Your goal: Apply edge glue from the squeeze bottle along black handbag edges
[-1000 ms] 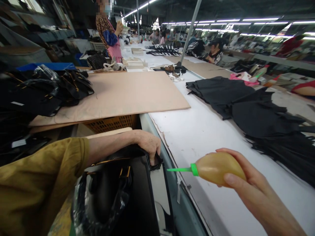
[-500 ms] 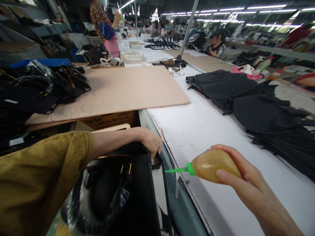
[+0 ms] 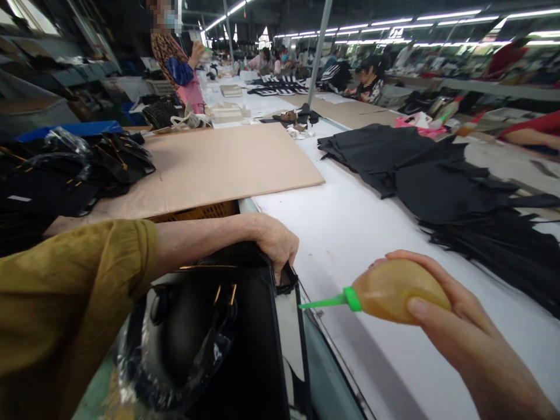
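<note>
My left hand (image 3: 273, 239) is curled over the top edge of a black handbag (image 3: 236, 344) that stands in front of me, with plastic wrap around its handles. In my right hand (image 3: 455, 332) I grip a soft amber squeeze bottle (image 3: 398, 290). Its thin green nozzle (image 3: 326, 301) points left at the bag's upper corner, just short of touching it. My left arm wears a mustard-yellow sleeve (image 3: 65, 303).
A long white worktable (image 3: 363, 233) runs ahead, with stacked black cut pieces (image 3: 441, 186) on the right. A cardboard sheet (image 3: 219, 163) lies over an orange crate at left, black bags (image 3: 65, 175) heaped on it. Other people work farther back.
The view has shifted slightly. My left hand and the bag's top edge have moved a little to the right. The bottle stays pointed at the bag's corner.
</note>
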